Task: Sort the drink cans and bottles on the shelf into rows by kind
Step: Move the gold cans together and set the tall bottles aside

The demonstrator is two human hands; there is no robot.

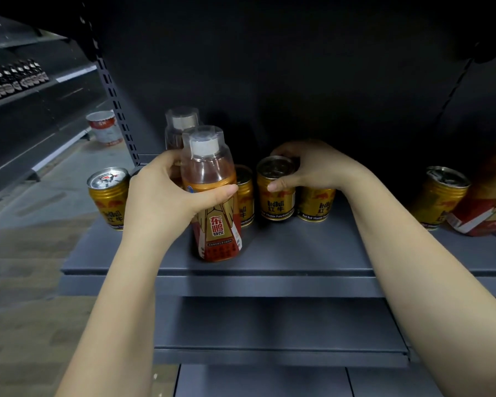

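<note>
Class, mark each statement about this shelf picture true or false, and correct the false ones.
1. The left hand grips a bottle. True.
2. The right hand is empty. False: it holds a gold can.
3. A second bottle stands behind the gripped one. True.
4. The gripped bottle has no cap. False: it has a white cap under a clear cover.
5. All cans lie on their sides. False: they stand upright on the shelf.

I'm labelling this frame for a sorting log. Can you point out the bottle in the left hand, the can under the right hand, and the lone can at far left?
bottle (218,224): head view, on its label.
gripped can (276,206): head view, on its gold side.
far-left can (109,207): head view, on its side.
</note>
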